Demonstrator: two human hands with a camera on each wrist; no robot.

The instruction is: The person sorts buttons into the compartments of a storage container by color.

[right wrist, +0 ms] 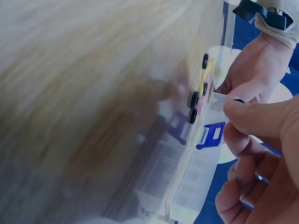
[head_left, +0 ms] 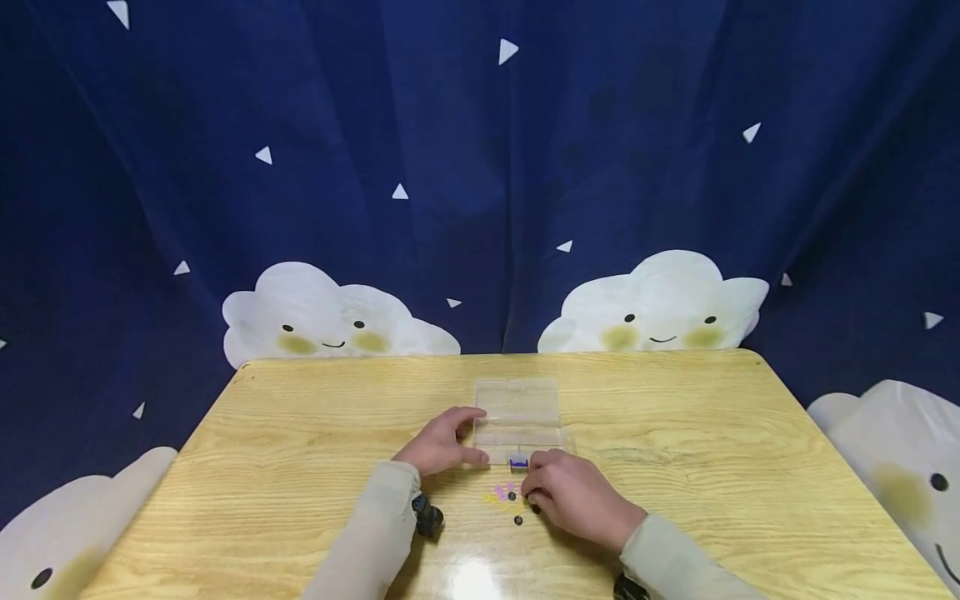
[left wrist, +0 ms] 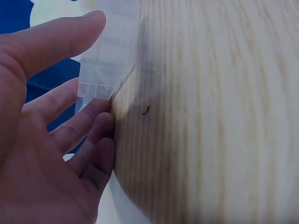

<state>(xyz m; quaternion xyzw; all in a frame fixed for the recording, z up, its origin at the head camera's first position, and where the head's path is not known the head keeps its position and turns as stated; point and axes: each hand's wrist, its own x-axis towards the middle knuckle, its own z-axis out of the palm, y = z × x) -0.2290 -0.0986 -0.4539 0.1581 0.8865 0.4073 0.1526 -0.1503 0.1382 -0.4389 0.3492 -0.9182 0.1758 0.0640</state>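
Where the left sleeve [head_left: 367, 533] ends, a black camera [head_left: 428, 517] sits at the wrist, and the left hand [head_left: 442, 442] extends toward the left side of the clear box [head_left: 517, 432]. The thumb and index finger of this hand are spread well apart along that side; in the left wrist view, fingertips meet the box near its corner. The box rests on the wooden table [head_left: 322, 408], its lid [head_left: 517, 398] laid back on the far side. Just in front of the box, from left to right, lie yellow pieces [head_left: 491, 498], pink pieces [head_left: 500, 492] and black discs [head_left: 518, 520], grouped closely. A blue piece [head_left: 519, 465] stands at the near edge of the box, just beside the fingertips of the right hand [head_left: 581, 496]. The fingers of the right hand are bent, with thumb and index finger close together; a dark sliver shows at the thumb tip, but whether anything is pinched cannot be told. To the right is the right sleeve [head_left: 678, 558]. Behind the table hangs a dark blue curtain [head_left: 450, 117].
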